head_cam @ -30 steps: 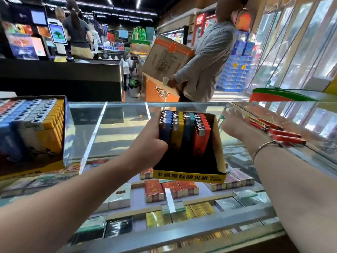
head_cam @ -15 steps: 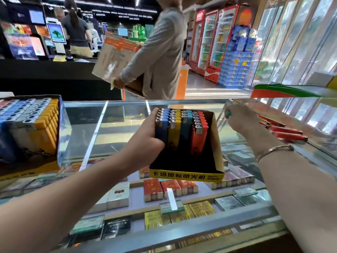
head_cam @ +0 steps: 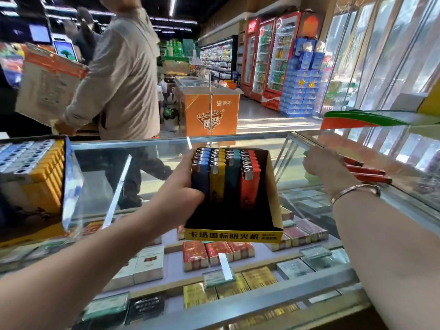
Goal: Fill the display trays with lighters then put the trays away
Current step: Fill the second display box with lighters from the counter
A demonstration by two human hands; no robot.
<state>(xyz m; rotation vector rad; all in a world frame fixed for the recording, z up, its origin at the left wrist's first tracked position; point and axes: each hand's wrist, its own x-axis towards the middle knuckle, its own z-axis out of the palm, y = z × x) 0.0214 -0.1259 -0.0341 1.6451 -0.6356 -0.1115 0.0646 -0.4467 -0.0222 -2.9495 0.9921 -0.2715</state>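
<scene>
Left hand grips display tray above glass counter; lighters upright in four colour rows. Right hand, at tray's 3 o'clock, curled around a green lighter.

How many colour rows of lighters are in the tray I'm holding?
4, side by side in the display tray that the left hand holds: blue, yellow, teal, red. Lighters further back in each row are partly hidden.

two display trays, four lighter rows in one, three loose red lighters.
</scene>
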